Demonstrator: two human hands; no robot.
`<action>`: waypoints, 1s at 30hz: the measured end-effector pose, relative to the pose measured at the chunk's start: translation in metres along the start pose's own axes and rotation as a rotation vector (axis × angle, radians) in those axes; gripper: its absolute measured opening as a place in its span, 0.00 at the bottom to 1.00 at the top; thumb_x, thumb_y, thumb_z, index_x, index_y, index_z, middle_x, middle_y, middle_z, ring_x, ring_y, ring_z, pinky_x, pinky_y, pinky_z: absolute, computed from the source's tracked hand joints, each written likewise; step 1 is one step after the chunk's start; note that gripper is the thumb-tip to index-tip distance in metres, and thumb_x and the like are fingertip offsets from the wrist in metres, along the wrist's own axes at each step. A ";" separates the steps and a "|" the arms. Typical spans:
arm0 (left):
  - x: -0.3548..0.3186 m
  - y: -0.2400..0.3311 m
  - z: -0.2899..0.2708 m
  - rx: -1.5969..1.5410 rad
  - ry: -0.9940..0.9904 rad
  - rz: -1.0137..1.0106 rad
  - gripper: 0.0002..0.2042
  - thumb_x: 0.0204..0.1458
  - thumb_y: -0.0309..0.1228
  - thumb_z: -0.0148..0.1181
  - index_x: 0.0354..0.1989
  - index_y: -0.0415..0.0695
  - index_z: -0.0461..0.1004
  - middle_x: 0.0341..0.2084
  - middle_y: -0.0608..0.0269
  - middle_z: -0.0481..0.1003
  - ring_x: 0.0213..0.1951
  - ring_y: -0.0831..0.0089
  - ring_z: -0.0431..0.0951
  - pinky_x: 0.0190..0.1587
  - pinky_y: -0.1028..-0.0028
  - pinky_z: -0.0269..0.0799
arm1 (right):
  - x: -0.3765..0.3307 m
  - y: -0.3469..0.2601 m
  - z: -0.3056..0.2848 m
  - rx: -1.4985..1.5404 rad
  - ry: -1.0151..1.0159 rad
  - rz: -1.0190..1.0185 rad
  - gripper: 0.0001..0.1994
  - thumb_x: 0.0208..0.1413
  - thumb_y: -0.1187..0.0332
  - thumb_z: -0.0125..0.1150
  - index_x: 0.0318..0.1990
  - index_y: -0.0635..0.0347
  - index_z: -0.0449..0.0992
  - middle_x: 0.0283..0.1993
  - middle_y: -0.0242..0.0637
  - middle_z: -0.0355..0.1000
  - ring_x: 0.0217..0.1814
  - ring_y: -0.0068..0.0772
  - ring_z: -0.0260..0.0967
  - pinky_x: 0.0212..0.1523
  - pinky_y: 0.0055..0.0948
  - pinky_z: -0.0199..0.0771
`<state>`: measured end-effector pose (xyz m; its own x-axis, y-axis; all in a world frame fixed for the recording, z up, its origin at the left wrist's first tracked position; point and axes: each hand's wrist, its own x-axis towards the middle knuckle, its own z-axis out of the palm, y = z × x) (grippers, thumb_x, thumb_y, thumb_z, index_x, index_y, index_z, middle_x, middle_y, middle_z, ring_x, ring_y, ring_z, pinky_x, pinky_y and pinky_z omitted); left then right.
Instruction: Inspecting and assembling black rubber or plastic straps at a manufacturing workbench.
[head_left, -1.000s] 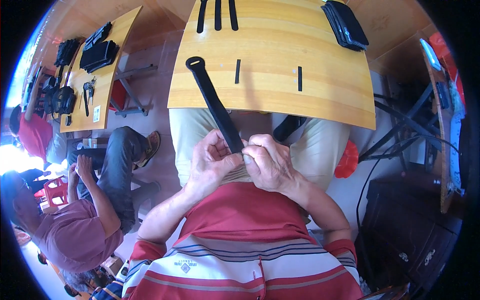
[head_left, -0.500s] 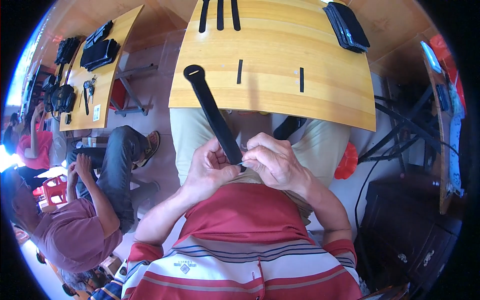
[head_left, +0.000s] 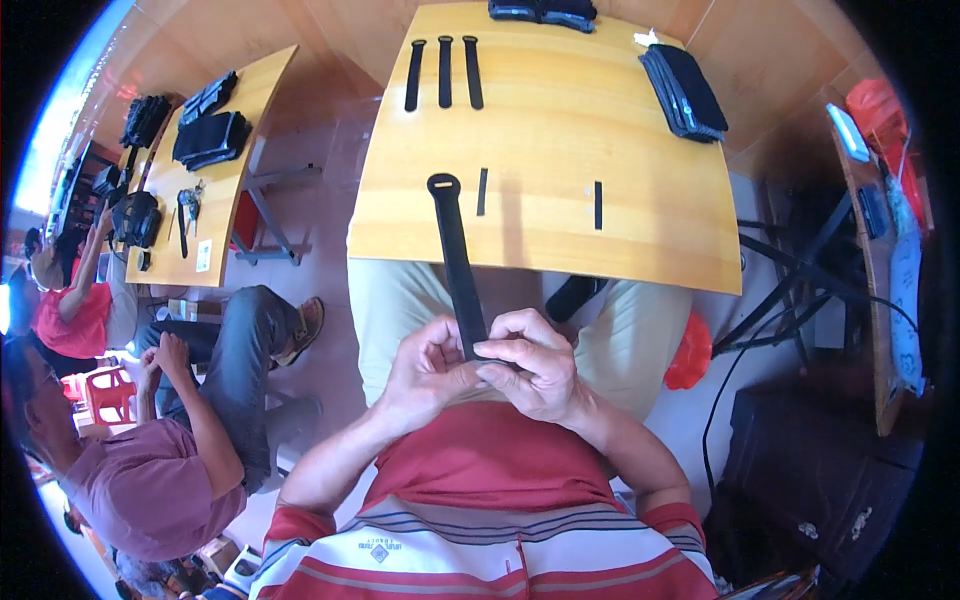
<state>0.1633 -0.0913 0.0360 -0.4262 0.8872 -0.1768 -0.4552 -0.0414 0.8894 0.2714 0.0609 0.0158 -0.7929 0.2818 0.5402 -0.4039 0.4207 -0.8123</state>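
Observation:
A long black strap [head_left: 457, 270] with a rounded, slotted head rises from between my hands, its head reaching over the table's near edge. My left hand [head_left: 424, 372] is closed on the strap's lower part. Thumb and fingers of my right hand [head_left: 535, 368] pinch the strap's bottom end, which my fingertips mostly cover. Three similar slotted straps [head_left: 445, 75] lie side by side at the far left of the wooden table [head_left: 540, 130]. Closer to me on the tabletop are a short black strip [head_left: 483, 192] and a second black strip [head_left: 598, 205].
A stack of black straps or cloth pieces [head_left: 682, 92] sits at the table's far right, another dark bundle [head_left: 543, 12] at its far edge. On my left, a seated person [head_left: 150, 470] is beside another table [head_left: 160, 240]. A dark cabinet [head_left: 810, 480] stands at right.
My view has shifted, so the table sits lower in the picture. The strap stands more upright. A small pale thing at my right fingertips no longer shows.

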 end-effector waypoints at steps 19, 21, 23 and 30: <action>-0.028 0.015 -0.015 0.098 -0.280 -0.266 0.07 0.56 0.16 0.58 0.42 0.36 0.75 0.37 0.59 0.78 0.38 0.78 0.78 0.40 0.77 0.77 | 0.146 0.024 -0.142 -0.127 0.597 0.223 0.10 0.61 0.69 0.59 0.35 0.69 0.78 0.28 0.31 0.72 0.29 0.18 0.70 0.31 0.20 0.75; -0.024 0.022 -0.016 0.085 -0.273 -0.229 0.07 0.56 0.17 0.58 0.43 0.36 0.75 0.38 0.58 0.78 0.38 0.77 0.78 0.40 0.77 0.77 | 0.168 0.035 -0.137 -0.116 0.597 0.186 0.10 0.61 0.68 0.59 0.35 0.69 0.79 0.27 0.31 0.72 0.29 0.17 0.70 0.30 0.20 0.75; -0.024 0.025 -0.018 0.072 -0.258 -0.194 0.07 0.56 0.17 0.58 0.43 0.36 0.75 0.38 0.58 0.79 0.39 0.77 0.78 0.41 0.76 0.78 | 0.185 0.052 -0.132 -0.119 0.583 0.138 0.11 0.61 0.67 0.60 0.37 0.70 0.79 0.27 0.31 0.73 0.26 0.17 0.71 0.29 0.19 0.76; -0.059 0.011 -0.049 -0.017 -0.073 -0.280 0.05 0.55 0.15 0.59 0.37 0.36 0.73 0.40 0.49 0.79 0.41 0.68 0.81 0.43 0.71 0.79 | 0.237 0.102 -0.203 -0.251 0.704 0.080 0.14 0.63 0.63 0.58 0.40 0.69 0.80 0.29 0.36 0.77 0.27 0.21 0.74 0.28 0.20 0.75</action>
<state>0.1446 -0.1665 0.0353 -0.2252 0.8957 -0.3834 -0.5603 0.2029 0.8031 0.1351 0.3459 0.1052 -0.3022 0.7693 0.5629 -0.1747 0.5358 -0.8261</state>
